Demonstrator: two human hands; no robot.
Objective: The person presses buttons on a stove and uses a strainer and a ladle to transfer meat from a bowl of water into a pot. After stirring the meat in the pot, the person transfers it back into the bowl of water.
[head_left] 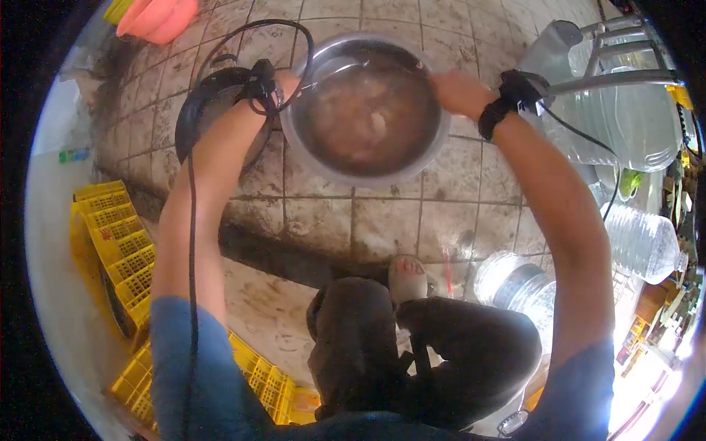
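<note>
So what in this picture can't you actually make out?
Head view only:
- Contents of the metal bowl: murky liquid and blur hide what lies in it.
- Left hand fingers: behind the bowl's rim and a wrist device.
- Dark round object: covered by the left forearm.
- Orange item: cut off by the top edge.

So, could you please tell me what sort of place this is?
Probably a kitchen's back washing area: a wet tiled floor, yellow plastic crates, large water bottles, and both hands gripping a metal basin of murky water.
</note>
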